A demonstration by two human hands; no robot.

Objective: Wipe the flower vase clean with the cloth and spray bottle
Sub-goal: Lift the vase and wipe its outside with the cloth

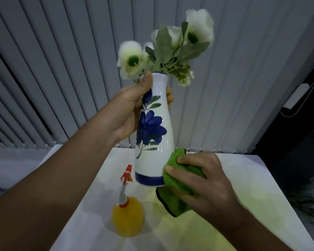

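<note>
Head view: vase [153,142] between left fingers [169,96].

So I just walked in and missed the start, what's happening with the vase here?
A person is cleaning it. The left hand holds the flower vase by its neck, lifted off the white table, flowers still inside. The right hand presses a green cloth against its lower side. The yellow spray bottle stands on the table, untouched.

A white table [243,178] fills the near part. Far behind it hang grey blinds [71,60], side by side, from left to right. On the right is a dark door [297,142] with a pale handle [295,96].
</note>
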